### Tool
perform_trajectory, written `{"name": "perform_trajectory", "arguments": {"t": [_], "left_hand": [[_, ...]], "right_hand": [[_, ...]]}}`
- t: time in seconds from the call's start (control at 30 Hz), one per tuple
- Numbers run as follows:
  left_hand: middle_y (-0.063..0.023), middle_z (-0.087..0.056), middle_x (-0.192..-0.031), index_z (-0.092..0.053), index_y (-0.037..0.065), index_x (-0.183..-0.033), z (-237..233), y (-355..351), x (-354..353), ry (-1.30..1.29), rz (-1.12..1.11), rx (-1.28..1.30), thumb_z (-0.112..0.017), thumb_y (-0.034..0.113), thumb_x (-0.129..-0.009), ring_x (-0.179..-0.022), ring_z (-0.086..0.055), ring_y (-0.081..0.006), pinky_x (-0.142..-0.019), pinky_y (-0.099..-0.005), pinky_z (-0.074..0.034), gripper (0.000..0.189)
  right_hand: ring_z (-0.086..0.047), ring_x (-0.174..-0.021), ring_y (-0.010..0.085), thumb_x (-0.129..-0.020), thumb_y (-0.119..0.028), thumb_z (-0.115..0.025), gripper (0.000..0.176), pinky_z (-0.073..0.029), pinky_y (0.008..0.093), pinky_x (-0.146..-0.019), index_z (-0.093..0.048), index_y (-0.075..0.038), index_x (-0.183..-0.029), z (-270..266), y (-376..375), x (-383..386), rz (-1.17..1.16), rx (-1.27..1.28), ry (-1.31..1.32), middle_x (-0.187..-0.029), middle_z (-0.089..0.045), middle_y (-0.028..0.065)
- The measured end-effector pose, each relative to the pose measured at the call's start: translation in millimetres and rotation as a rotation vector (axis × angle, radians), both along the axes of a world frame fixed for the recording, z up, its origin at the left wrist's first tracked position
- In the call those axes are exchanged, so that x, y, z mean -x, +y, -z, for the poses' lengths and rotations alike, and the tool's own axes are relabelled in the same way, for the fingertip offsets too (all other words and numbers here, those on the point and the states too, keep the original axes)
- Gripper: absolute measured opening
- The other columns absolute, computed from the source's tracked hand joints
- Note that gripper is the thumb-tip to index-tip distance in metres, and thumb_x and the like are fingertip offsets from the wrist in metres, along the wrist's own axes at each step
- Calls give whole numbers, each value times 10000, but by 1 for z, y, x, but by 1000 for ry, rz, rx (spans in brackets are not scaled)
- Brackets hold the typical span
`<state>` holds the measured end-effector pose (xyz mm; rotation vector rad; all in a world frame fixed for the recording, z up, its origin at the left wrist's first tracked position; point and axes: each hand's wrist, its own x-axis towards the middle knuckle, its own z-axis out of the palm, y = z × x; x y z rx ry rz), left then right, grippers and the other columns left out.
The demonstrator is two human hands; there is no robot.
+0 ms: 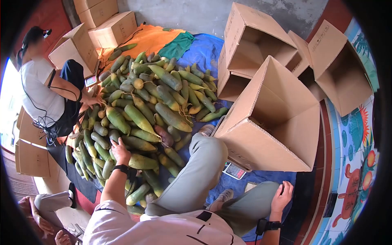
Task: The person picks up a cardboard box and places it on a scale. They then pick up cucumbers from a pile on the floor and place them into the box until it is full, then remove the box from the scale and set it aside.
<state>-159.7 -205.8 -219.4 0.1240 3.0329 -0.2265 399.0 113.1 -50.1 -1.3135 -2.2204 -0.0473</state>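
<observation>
Low over the near side of a big heap of green radishes (141, 118), my left hand (120, 152) reaches out with its fingers apart. Its fingertips touch or hover just above a dark green radish (114, 135); exact contact is hard to tell. My right hand (281, 197) rests by my right knee, fingers loosely bent and apart, with a small dark spot between them that I cannot make out. Between my knees and the wall, a large open cardboard box (281, 110) stands tilted on a scale, whose keypad display (234, 170) shows below it.
Several open cartons (261, 41) stand at the right and back. A blue tarp (206, 47) and an orange sheet (157, 36) lie under the heap. At left a co-worker (45, 90) crouches, one hand on the radishes, near another scale display (90, 81). Another person's hands (43, 223) show lower left.
</observation>
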Motion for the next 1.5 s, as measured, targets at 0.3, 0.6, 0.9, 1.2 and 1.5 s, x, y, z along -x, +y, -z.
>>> {"name": "perform_trajectory", "arguments": {"t": [0.3, 0.6, 0.9, 1.2, 1.5], "left_hand": [[-223, -370, -1420, -521, 192, -1270, -28, -44, 22, 65, 216, -435, -694, 113, -698, -1007, -597, -370, -866, -421, -509, 603], [-178, -609, -1127, -519, 127, -1250, -34, -65, 35, -82, 204, -816, -689, 158, -788, -914, -647, -306, -826, -372, -535, 494], [-117, -551, -1212, -434, 27, -1321, -154, -1, -43, -641, 72, -1791, -535, 231, -962, -1079, -577, -245, -879, -432, -539, 425], [-96, -564, -1221, -419, 40, -1343, -246, 64, -128, -1271, 465, -1821, -648, 392, -876, -1017, -623, -246, -852, -375, -528, 628], [-68, -499, -1276, -423, 70, -1360, -243, 107, -193, -1867, 694, -1523, -559, 366, -938, -1056, -568, -165, -854, -326, -534, 533]], "right_hand": [[-585, -931, 350, -854, -30, -533, 174, -477, 410, -815, -575, 18, -1016, 1, 2, 7, -28, 0, 68, -1025, -580, 177], [-591, -913, 350, -863, -24, -525, 160, -486, 410, -799, -586, 16, -1006, -3, -8, 8, -33, -19, 124, -1016, -585, 178], [-603, -906, 334, -843, -6, -546, 171, -497, 392, -793, -595, 18, -1005, -24, -20, 35, -174, -10, 187, -1024, -587, 175], [-618, -876, 304, -796, -93, -637, 241, -506, 386, -762, -608, -1, -1018, -98, -62, 90, -456, -74, 263, -1038, -597, 171], [-560, -1077, 350, -645, -276, -826, 705, -469, 444, -886, -509, -33, -1226, -113, -90, 97, -706, 96, 127, -1256, -539, 181]]}}
